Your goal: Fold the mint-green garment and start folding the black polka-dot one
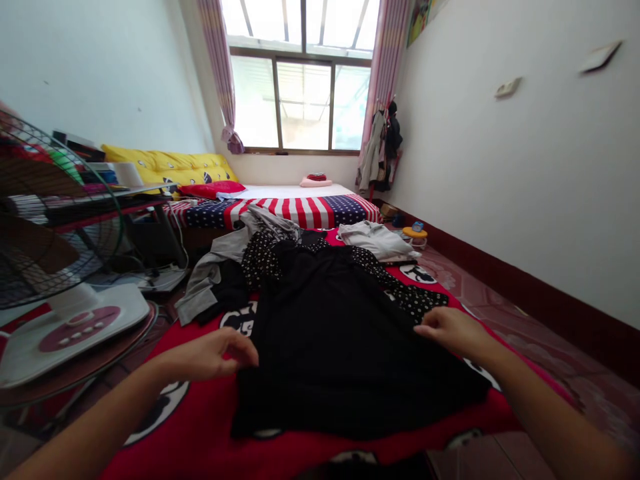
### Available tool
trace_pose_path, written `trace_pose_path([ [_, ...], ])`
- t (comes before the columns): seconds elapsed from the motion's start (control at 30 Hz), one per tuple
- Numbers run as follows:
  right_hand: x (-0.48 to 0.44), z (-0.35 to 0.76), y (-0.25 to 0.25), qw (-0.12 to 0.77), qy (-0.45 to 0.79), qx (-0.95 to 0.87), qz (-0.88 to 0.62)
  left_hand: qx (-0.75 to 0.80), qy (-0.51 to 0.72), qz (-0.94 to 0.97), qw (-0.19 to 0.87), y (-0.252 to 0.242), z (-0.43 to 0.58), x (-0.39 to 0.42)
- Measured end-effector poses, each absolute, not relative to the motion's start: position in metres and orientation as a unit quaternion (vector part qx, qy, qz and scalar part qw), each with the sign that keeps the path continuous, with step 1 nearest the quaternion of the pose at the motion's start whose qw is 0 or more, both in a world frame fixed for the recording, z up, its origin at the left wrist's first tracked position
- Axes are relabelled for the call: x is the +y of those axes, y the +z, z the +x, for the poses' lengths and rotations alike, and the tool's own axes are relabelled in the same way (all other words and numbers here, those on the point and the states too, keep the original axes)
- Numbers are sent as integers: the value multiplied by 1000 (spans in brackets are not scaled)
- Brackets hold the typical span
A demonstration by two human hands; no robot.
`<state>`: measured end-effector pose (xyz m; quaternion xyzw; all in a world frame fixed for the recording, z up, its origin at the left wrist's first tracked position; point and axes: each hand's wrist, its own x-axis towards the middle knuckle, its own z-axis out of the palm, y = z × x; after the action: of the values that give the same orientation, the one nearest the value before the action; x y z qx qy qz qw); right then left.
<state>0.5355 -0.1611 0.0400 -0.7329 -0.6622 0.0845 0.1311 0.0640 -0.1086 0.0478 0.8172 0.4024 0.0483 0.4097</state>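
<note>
A black dress (340, 333) with black-and-white dotted sleeves (413, 297) lies spread on a red cloth with panda-like prints (200, 427). My left hand (215, 353) is at the dress's left edge, its thumb and index finger apart and nothing visible between them. At the opposite edge, below the right sleeve, my right hand (453, 330) has its fingers curled and their tips pinched at the fabric. Beyond the dress's left shoulder is a rumpled grey and black garment (220, 267). A folded pale grey garment (377, 240) rests at the far right of the cloth.
At left, a fan (75, 313) stands on a round stool, beside a cluttered desk (135, 193). A bed with a striped, starred cover (300, 212) is under the window. Clothes hang on a rack (377, 147); a yellow-topped stool (415, 233) stands near the right wall.
</note>
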Motion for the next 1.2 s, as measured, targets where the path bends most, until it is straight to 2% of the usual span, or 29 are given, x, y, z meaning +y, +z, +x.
trace_pose_path([
  [0.13,-106,494,43,279,123,-692,-654,396,189,809,390,44,102,-55],
  [0.27,-40,453,24,424,214,-615,-629,420,326,784,319,21,157,5],
  [0.33,-11,436,15,466,210,-598,-618,441,352,778,277,14,180,33],
  [0.43,26,413,7,477,183,-607,-609,474,363,773,215,11,202,70],
  [0.63,70,416,-7,420,178,-652,-606,516,277,803,110,3,199,117],
  [0.7,71,440,-18,340,142,-679,-635,526,237,814,77,-2,186,123],
  [0.8,60,483,-36,170,-19,-722,-671,526,200,826,28,-10,164,128],
  [0.87,52,504,-45,109,-110,-718,-678,517,190,835,6,-14,151,128],
  [1.07,46,508,-53,66,-174,-694,-696,519,90,839,-139,-12,150,126],
  [1.2,47,499,-51,70,-185,-692,-694,542,75,827,-130,-6,184,110],
])
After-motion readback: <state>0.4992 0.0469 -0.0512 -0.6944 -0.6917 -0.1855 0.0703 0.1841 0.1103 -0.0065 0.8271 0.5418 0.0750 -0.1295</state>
